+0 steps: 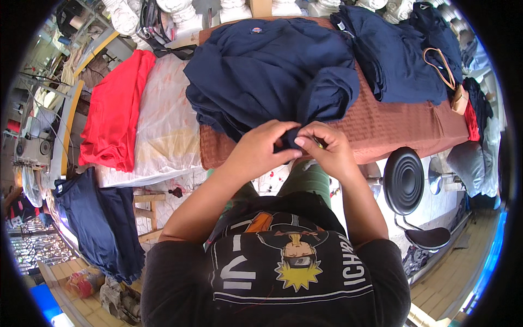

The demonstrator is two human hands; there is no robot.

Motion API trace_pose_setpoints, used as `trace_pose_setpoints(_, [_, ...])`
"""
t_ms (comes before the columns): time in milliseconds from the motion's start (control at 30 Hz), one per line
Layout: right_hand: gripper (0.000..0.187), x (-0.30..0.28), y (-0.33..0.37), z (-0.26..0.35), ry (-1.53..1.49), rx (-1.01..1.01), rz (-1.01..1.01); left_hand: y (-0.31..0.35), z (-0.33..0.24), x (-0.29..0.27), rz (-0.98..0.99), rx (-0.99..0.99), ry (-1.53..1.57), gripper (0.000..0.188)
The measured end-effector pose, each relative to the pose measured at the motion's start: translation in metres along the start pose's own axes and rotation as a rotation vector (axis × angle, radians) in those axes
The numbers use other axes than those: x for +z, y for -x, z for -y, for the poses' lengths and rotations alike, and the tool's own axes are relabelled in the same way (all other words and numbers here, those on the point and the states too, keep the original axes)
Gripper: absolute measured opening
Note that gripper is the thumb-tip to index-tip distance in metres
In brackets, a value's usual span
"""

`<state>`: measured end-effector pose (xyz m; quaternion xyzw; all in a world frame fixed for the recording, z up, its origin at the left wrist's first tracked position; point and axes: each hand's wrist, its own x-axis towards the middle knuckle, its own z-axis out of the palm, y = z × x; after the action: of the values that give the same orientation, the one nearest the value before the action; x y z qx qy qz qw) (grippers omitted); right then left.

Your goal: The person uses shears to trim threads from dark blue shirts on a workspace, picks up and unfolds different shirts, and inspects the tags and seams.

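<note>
The left fingers (pixel 282 127) and the right fingers (pixel 315 131) meet in front of the person's body, both closed on a small bunched part of a dark blue garment (pixel 256 71). The left ones curl around the bunched cloth with the thumb below, while the right ones pinch it from the other side, index finger and thumb close together. Exactly which part of the garment they grip is too hidden to tell.

Most of the garment spreads just beyond the fingers on a brown-covered desk (pixel 403 122), one loose fold lying beyond and to the right of them. Farther right of the fingers lies a pile of dark blue clothes (pixel 392 60), with a tan strap (pixel 448 73) at its far side. Left of the fingers is a clear plastic sheet (pixel 170 109), and past it a red cloth (pixel 114 114). A round black stool (pixel 404 180) stands to the right of the fingers, on the person's side of the desk.
</note>
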<state>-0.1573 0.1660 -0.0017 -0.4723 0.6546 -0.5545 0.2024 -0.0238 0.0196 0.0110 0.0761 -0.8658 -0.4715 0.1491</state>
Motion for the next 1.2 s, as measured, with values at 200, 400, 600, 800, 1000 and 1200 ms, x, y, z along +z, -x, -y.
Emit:
trace_pose_setpoints(200, [0.048,-0.031,-0.01,0.01,0.477,0.076,-0.264,0.008,0.009,-0.003,-0.013,0.081,-0.283,0.024])
trace_pose_setpoints(400, [0.042,-0.089,-0.054,-0.058,1.037,0.093,-0.329,-0.017,-0.008,-0.049,-0.304,0.02,-0.301,0.014])
trace_pose_setpoints(600, [0.033,-0.18,-0.128,0.067,1.024,-0.064,-0.466,-0.081,-0.127,-0.189,-0.778,0.016,-0.582,0.019])
trace_pose_setpoints(800, [0.028,-0.289,-0.178,0.177,0.792,0.064,-0.504,-0.11,-0.185,-0.23,-0.708,0.26,-0.662,0.024])
trace_pose_setpoints(1000, [0.036,-0.265,-0.177,0.276,0.999,-0.073,-0.696,-0.185,-0.163,-0.265,-0.783,0.207,-0.452,0.029])
trace_pose_setpoints(1200, [0.066,-0.134,-0.053,0.26,0.531,-0.216,0.18,-0.12,-0.016,-0.268,-0.544,-0.141,-0.108,0.051])
